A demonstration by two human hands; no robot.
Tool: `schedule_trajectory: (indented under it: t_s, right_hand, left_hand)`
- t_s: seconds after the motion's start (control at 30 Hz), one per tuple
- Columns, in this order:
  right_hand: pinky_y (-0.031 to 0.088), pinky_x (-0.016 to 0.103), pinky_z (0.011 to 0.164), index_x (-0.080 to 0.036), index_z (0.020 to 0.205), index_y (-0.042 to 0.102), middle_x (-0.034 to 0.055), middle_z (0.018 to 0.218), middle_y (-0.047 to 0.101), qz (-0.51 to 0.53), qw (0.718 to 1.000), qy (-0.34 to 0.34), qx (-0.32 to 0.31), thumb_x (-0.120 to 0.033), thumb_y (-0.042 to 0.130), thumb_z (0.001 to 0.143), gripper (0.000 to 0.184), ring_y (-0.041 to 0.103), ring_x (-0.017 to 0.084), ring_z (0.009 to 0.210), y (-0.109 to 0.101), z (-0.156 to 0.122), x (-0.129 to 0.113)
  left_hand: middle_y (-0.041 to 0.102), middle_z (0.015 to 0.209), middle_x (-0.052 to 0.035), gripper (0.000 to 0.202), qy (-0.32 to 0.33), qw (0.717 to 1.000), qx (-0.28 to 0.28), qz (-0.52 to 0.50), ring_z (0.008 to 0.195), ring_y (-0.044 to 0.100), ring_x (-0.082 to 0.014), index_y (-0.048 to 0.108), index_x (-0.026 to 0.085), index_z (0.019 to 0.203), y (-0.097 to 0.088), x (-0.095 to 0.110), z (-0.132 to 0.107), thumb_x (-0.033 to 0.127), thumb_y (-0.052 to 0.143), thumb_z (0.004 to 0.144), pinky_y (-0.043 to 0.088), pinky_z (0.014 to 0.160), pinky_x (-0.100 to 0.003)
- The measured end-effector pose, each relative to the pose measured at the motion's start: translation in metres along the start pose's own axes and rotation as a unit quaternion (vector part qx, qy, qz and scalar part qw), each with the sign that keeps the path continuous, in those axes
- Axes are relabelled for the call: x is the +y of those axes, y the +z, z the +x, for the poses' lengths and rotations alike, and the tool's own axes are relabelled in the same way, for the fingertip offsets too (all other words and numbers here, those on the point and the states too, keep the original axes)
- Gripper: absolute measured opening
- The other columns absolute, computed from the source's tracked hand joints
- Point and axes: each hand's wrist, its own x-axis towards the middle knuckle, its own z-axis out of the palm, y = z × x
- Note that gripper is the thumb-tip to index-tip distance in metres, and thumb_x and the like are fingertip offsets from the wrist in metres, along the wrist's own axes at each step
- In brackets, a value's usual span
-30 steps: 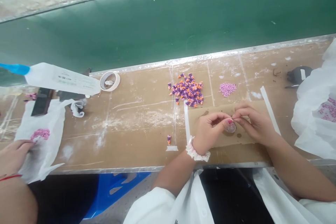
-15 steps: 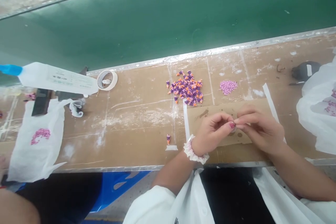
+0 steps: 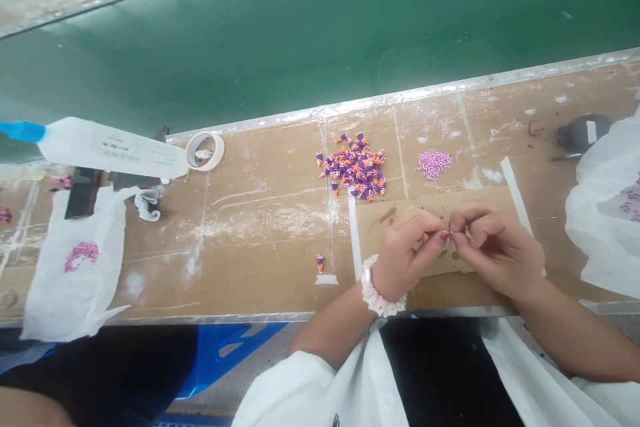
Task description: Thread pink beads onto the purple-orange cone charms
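My left hand (image 3: 407, 253), with a white frilly band at the wrist, is closed in a pinch. Against its fingertips, my right hand (image 3: 497, 247) also pinches with thumb and forefinger. Whatever lies between the fingertips is too small to make out. Both hands are over a taped-down cardboard sheet (image 3: 373, 240). Beyond them is a heap of small purple and orange figures (image 3: 357, 167), and to its right a pile of tiny pink pieces (image 3: 434, 165). One single purple and orange figure (image 3: 321, 263) lies left of my left wrist, by a short strip of white tape.
On the left are a white bottle with a blue cap (image 3: 110, 147), a roll of tape (image 3: 216, 152) and a white plastic bag (image 3: 47, 280) with a dark block on it. A white bag (image 3: 600, 213) and a dark round object (image 3: 583, 133) stand at right. Another person's leg shows lower left.
My fingertips still meet at nearly the same spot. The right hand's fingers have curled more, and the left hand has turned slightly. The other person's leg at lower left has shifted down.
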Motion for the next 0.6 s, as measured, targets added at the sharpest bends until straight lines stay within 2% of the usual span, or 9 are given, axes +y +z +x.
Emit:
schedule_trajectory:
  t_s: [0.13,0.27,0.5,0.6]
  right_hand:
    - [0.047,0.021,0.053,-0.023,0.075,0.044,-0.0023,0.080,0.056,-0.002,1.000,0.021,-0.018,0.001,0.058,0.081,0.028,0.057,0.010,0.068,-0.0017,-0.0014,0.0005]
    - [0.047,0.021,0.053,-0.023,0.076,0.045,-0.0014,0.081,0.055,0.011,0.998,0.046,-0.032,0.000,0.057,0.082,0.027,0.057,0.011,0.068,-0.0039,-0.0003,0.0013]
    - [0.049,0.020,0.055,-0.023,0.079,0.045,-0.0008,0.082,0.054,0.025,0.996,0.054,-0.066,-0.003,0.054,0.085,0.023,0.057,0.010,0.068,-0.0070,0.0046,0.0016]
    - [0.050,0.022,0.056,-0.023,0.081,0.047,0.0004,0.082,0.056,0.034,0.996,0.062,-0.049,-0.004,0.056,0.086,0.022,0.058,0.011,0.069,-0.0101,0.0003,0.0015]
  left_hand:
    - [0.065,0.080,-0.0030,0.007,0.104,0.989,0.028,0.099,0.076,0.058,-0.0133,0.059,0.019,0.086,0.0015,-0.0047,-0.0002,0.016,0.055,0.092,0.047,0.069,-0.027]
    - [0.064,0.079,-0.0024,0.006,0.186,0.971,0.044,0.147,0.075,0.055,-0.0107,0.057,0.016,0.086,0.0017,-0.0080,0.0032,0.014,0.055,0.091,0.048,0.072,-0.024]
    - [0.062,0.074,-0.0022,0.008,0.221,0.952,0.058,0.204,0.072,0.053,-0.0118,0.057,0.015,0.085,0.0053,-0.0088,0.0059,0.012,0.053,0.091,0.049,0.072,-0.025]
    - [0.063,0.075,-0.0020,0.007,0.208,0.955,0.051,0.205,0.073,0.057,-0.0117,0.060,0.016,0.087,0.0033,-0.0057,0.0025,0.018,0.056,0.092,0.051,0.074,-0.025]
